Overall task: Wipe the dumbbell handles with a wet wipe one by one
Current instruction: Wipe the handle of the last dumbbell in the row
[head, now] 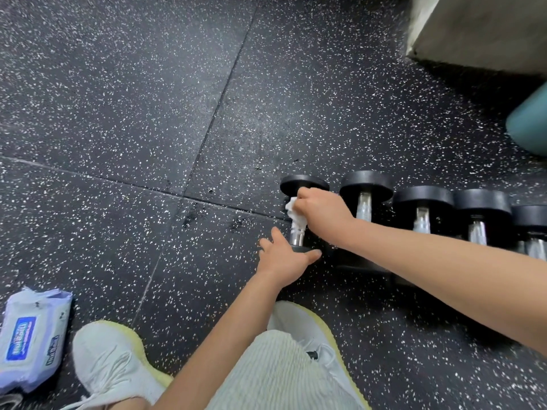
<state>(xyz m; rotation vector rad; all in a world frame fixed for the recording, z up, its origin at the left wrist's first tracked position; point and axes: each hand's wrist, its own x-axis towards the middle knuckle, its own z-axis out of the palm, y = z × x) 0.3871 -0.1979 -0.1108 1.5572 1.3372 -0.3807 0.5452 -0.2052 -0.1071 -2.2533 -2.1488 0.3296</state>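
Several black dumbbells with chrome handles lie side by side on the speckled floor at the right. My right hand (321, 213) grips a white wet wipe (296, 214) wrapped around the upper part of the leftmost dumbbell's handle (297, 236). Its far head (302, 183) shows above my fingers. My left hand (284, 258) rests on the near head of that dumbbell, fingers spread over it and hiding most of it. The neighbouring dumbbell (365, 187) lies just to the right, partly behind my right forearm.
A pack of wet wipes (32, 335) lies on the floor at the lower left, beside my left shoe (109, 362). A pale concrete block (479, 28) fills the top right corner, with a teal rounded object (529, 122) below it. Dark rubber floor tiles stretch to the left.
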